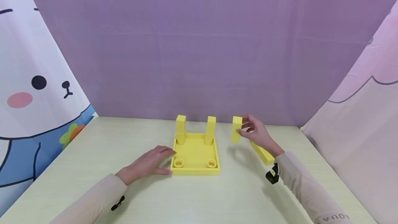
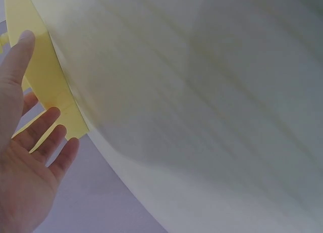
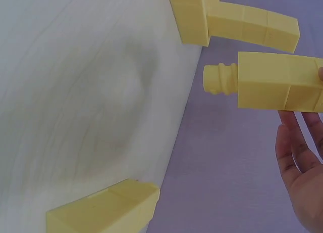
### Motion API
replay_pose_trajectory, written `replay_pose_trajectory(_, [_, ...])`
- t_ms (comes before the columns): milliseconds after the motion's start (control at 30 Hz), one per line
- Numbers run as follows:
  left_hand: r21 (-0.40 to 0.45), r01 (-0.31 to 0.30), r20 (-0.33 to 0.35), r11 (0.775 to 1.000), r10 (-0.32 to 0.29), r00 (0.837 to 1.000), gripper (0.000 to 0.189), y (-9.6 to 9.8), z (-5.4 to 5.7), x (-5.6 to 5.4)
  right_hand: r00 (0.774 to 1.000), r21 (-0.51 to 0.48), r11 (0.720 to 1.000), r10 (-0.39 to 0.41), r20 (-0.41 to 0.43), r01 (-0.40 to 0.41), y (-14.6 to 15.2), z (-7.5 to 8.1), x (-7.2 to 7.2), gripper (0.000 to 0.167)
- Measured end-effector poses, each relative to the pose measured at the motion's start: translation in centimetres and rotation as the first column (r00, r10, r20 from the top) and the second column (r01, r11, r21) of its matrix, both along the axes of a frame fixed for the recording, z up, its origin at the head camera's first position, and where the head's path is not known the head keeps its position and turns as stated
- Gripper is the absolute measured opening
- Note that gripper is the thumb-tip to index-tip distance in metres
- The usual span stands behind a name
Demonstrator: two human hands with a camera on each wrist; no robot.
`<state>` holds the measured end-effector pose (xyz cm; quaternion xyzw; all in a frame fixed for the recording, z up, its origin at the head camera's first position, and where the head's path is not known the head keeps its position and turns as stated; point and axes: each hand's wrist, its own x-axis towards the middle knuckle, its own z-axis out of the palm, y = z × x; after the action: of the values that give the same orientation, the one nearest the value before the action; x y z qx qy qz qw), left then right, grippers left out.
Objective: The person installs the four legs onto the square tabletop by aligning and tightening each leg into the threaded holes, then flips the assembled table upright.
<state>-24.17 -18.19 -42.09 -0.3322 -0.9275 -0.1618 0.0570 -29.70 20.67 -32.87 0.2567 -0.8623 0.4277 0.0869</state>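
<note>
grip (image 1: 257,134) pinches a squared, threaded, perhaps plastic block (image 3: 272,82).

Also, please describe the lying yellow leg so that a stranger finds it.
On the pale table, look right of the shallow yellow tray. The yellow leg shows below the right hand. Unlike the two upright legs and the held leg, it lies on the table.

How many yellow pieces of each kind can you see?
Tray: 1
Posts: 4 (left standing post, right standing post, held post, lying post)
Total: 5 yellow pieces
</note>
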Motion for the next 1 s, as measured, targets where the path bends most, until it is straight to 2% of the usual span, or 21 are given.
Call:
replay_pose_trajectory(167, [0.0, 0.0, -0.005, 1.0, 0.0, 1.0, 0.066, 0.0, 0.0, 0.0, 1.0, -0.009, 1.0, -0.012, 0.012, 0.012, -0.4, 0.5, 0.4, 0.04])
replay_pose_trajectory(467, [0.001, -0.001, -0.001, 1.0, 0.001, 1.0, 0.066, 0.0, 0.0, 0.0, 0.999, -0.021, 1.0, -0.022, 0.033, 0.023, 0.0, -0.8, -1.3, 0.042])
replay_pose_trajectory(567, [0.002, -0.004, 0.003, 1.0, 0.004, 1.0, 0.066, 0.0, 0.1, 0.0, 0.999, -0.024, 0.999, -0.023, 0.042, 0.024, -0.3, -0.8, -1.3, 0.044])
replay_pose_trajectory(833, [-0.002, -0.003, 0.004, 1.0, 0.003, 1.0, 0.066, 0.1, 0.2, 0.1, 0.999, -0.092, 0.995, 0.029, 0.044, -0.024, -1.7, -0.5, -0.6, 0.043])
replay_pose_trajectory(1000, [-0.001, -0.007, 0.014, 1.0, 0.007, 1.0, 0.066, 0.1, 0.3, 0.2, 0.997, -0.105, 0.993, 0.062, 0.052, -0.056, -3.4, 0.9, 1.3, 0.041])
